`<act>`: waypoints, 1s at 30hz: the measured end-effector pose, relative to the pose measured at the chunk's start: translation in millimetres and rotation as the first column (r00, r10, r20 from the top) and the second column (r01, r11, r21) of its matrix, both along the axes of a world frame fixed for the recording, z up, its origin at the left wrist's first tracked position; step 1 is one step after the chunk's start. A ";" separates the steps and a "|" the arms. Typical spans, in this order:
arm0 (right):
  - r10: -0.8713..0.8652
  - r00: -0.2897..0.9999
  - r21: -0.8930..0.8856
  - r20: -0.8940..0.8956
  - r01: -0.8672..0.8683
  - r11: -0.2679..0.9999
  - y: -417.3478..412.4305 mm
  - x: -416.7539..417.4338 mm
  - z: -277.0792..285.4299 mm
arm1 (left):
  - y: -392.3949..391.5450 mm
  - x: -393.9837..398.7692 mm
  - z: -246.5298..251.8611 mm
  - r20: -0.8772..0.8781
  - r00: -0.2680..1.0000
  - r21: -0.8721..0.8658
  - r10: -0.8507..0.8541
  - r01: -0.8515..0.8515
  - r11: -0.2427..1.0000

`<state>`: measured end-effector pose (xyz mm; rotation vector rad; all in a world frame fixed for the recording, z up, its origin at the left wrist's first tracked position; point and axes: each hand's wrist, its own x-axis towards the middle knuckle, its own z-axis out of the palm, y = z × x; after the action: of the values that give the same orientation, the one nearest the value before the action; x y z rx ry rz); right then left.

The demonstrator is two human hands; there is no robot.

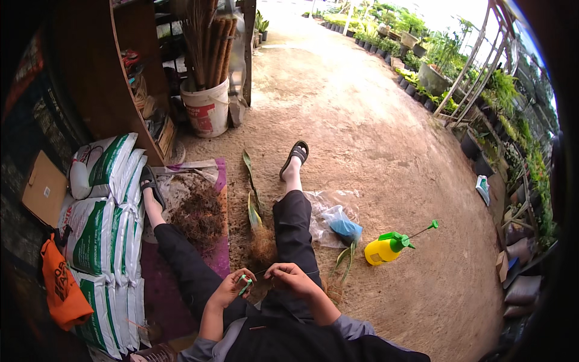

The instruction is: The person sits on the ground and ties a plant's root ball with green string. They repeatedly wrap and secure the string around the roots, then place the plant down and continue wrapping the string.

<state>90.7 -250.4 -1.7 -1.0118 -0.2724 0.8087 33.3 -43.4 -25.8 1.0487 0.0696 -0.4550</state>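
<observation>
My left hand [228,289] is curled around a small green object [244,286], too small to identify for certain. Close beside it, my right hand [291,277] has its fingertips pinched on a thin dark strand [261,272] that spans the gap between the hands. Just beyond them, between my legs, lies a plant with long pale-edged leaves [253,212] and a fibrous brown root ball [263,246]. Another long-leaved plant [348,262] lies beside my right leg, its fibre-covered base partly hidden by my right arm.
A yellow spray bottle [382,251] and a bag of blue material [342,224] on clear plastic are at right. Loose brown fibre [196,210] covers a purple sheet [221,258]. Stacked sacks [90,235] stand left; a white bucket [208,108] holds upright poles. Potted plants [429,86] line the far right.
</observation>
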 end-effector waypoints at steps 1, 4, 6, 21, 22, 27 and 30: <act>-0.037 0.998 0.057 -0.045 0.040 0.998 -5.2 1.4 -3.2 | 0.2 -1.3 -1.8 0.028 0.999 0.017 -0.026 0.026 1.000; -0.174 0.971 0.223 -0.165 0.209 0.952 -15.0 6.1 -14.4 | 1.2 -2.5 1.3 0.008 0.996 0.127 -0.085 0.084 0.988; -0.319 0.925 0.213 -0.205 0.360 0.908 -23.0 8.7 -16.0 | 1.8 -2.4 2.7 -0.024 0.998 0.193 -0.061 0.064 0.979; -0.483 0.849 0.149 -0.213 0.517 0.843 -68.1 24.0 -30.5 | 31.6 4.2 -18.6 0.065 0.952 0.148 0.299 -0.306 0.941; -0.486 0.849 0.142 -0.209 0.518 0.844 -66.3 24.0 -30.0 | 31.8 5.5 -21.3 0.064 0.941 0.118 0.331 -0.337 0.934; -0.407 0.906 0.042 -0.115 0.414 0.909 -63.5 25.1 -41.6 | 34.2 5.6 -11.4 -0.025 0.858 -0.140 0.514 -0.512 0.848; 0.029 0.867 -0.628 0.497 0.337 0.702 -74.4 28.7 -64.1 | 38.2 4.1 6.8 -0.032 0.831 -0.147 0.555 -0.554 0.820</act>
<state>119.4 -324.9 -65.8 -1.9530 -0.2913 0.4771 37.4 -5.2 -18.9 0.8309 0.3189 0.0817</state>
